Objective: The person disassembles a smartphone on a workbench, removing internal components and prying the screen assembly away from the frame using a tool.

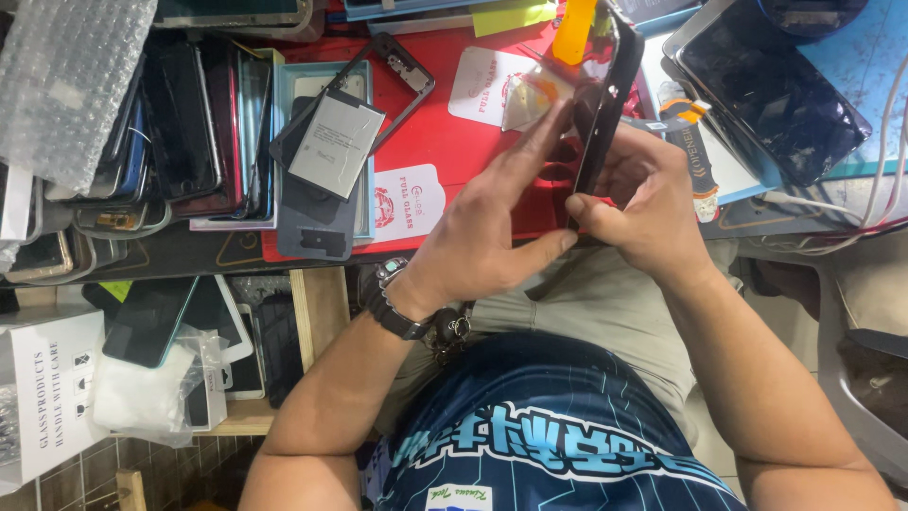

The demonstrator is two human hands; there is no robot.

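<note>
A black smartphone (pixel 606 99) stands on edge above the red mat (pixel 445 142), seen almost side-on. My right hand (pixel 643 203) grips its lower end, thumb pressed against the edge. My left hand (pixel 492 227) lies flat against the phone's left face with fingers stretched out, touching a clear protective film (pixel 534 95) that has an orange pull tab (pixel 574 28). A dark watch sits on my left wrist.
A grey battery (pixel 336 142) and a phone frame (pixel 397 71) lie on a blue tray at left. Stacked phones (pixel 189 123) fill the far left beside bubble wrap (pixel 66 76). A dark tablet (pixel 771 90) and white cables (pixel 880 161) sit right. A white box (pixel 47 397) stands lower left.
</note>
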